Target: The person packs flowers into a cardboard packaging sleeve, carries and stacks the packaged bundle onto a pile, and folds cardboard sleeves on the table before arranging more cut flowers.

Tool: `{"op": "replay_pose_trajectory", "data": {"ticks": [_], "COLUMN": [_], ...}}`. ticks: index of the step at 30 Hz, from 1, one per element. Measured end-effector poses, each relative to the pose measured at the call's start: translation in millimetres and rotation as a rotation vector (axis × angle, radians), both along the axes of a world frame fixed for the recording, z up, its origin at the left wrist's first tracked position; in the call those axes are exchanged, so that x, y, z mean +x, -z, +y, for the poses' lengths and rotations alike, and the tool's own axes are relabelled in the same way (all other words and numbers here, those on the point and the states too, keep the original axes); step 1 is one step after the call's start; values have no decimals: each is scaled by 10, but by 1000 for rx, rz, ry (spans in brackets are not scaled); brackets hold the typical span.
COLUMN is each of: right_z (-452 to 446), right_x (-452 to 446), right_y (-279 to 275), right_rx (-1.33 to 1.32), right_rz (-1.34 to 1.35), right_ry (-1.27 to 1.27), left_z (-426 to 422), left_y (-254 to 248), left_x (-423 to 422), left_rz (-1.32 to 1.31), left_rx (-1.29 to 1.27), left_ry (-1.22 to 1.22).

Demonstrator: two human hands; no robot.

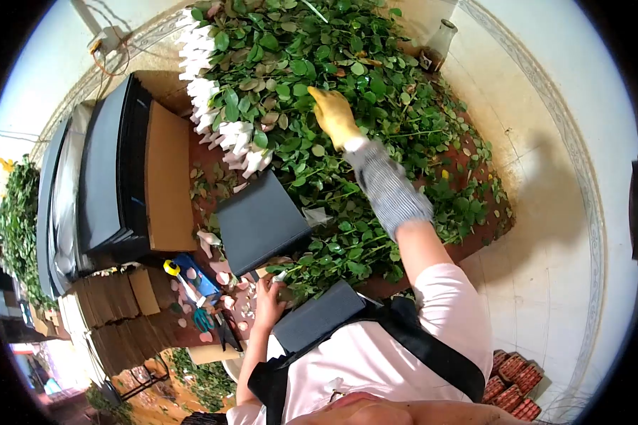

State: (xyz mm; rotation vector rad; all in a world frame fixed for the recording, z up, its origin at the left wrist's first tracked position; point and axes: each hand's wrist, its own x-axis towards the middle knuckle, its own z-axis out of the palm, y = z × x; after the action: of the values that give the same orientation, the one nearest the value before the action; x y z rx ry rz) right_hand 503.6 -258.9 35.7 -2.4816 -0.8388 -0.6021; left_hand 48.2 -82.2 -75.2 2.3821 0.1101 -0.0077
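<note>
My left hand (267, 303) is bare and closed around the head end of a rose (280, 277) with a whitish cover, beside the lower corner of a dark grey box (262, 223). Its leafy stem runs right, among other stems. My right hand (333, 117), in a yellow glove with a grey knitted cuff, reaches over a large heap of leafy rose stems (361, 78). One gloved finger stretches to the left; leaves partly hide the others, and nothing shows in that hand. White-sleeved rose heads (204, 99) line the heap's left edge.
Tall dark panels and cardboard (169, 177) stand at left, above stacked brown cardboard (120, 304). Teal-handled scissors (203, 320), a blue box (200, 276) and loose petals lie near my left hand. A glass vase (438, 46) stands at the back right.
</note>
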Motion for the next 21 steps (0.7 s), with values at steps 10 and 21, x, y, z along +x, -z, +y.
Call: {"op": "replay_pose_trajectory", "data": {"ticks": [10, 21], "right_z": [150, -476], "right_x": [-255, -1629], "right_y": [214, -104], "right_rx": [-508, -37], "right_rz": [166, 23], "right_ry": [184, -502], "left_z": [-29, -10], "left_y": [-80, 82], "left_x": [41, -31], "left_rz": [-2, -93], "left_rx": [67, 119], "left_ry": [-28, -13]}}
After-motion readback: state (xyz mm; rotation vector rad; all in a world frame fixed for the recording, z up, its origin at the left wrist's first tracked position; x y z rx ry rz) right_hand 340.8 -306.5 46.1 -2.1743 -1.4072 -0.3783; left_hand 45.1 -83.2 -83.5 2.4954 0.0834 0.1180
